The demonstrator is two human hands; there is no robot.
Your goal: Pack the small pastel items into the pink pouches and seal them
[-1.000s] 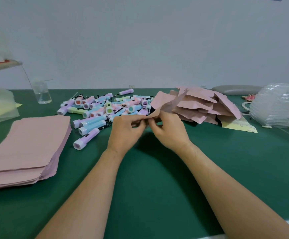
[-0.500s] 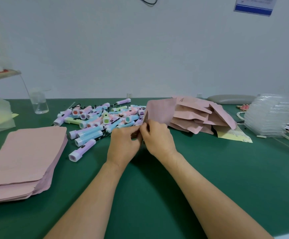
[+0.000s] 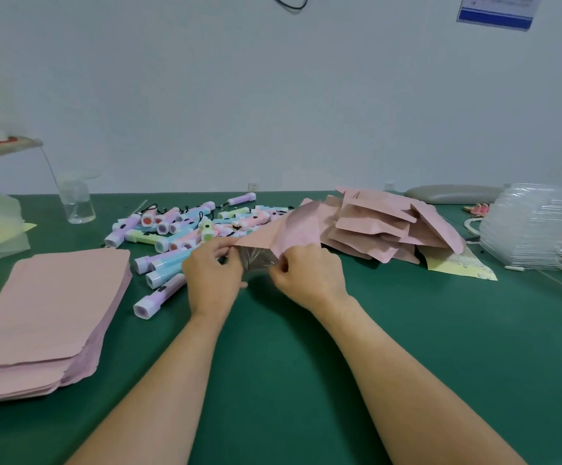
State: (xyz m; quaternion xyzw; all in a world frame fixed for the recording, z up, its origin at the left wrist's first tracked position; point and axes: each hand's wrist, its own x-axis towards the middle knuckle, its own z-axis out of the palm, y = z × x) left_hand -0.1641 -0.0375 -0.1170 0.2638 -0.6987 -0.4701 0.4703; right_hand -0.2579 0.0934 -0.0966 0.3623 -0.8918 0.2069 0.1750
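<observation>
1. Two bare forearms reach from the near edge over the green table (image 3: 306,380) and meet at mid-table.
2. To the near left lies a flat stack of empty pouches (image 3: 48,290), well apart from both arms.
3. The left hand (image 3: 212,276) has its fingers curled, pinching the left corner of one pink pouch (image 3: 289,229). The right hand (image 3: 310,276), just beside it, pinches the same near edge with thumb and curled fingers. The pouch rises tilted away from the hands, with its clear face showing between them.
4. I cannot tell whether an item already sits inside. By my reading, the hands are working the mouth of this pouch, either to close it or to part it.
5. Likely slips:
   - the two lips could meet askew and leave part of the seal unpressed;
   - a black cord from an item could catch in the strip;
   - a hard pinch could crease the thin film.
6. Just beyond the hands, the pastel items (image 3: 185,229) lie in a loose heap. The nearest are round-bodied, so a nudge from the left wrist could set them rolling.
7. Far right sits a pile of filled pouches (image 3: 383,226) on a yellow sheet (image 3: 461,263). A careless toss could slide it toward the clear trays (image 3: 534,226).
</observation>
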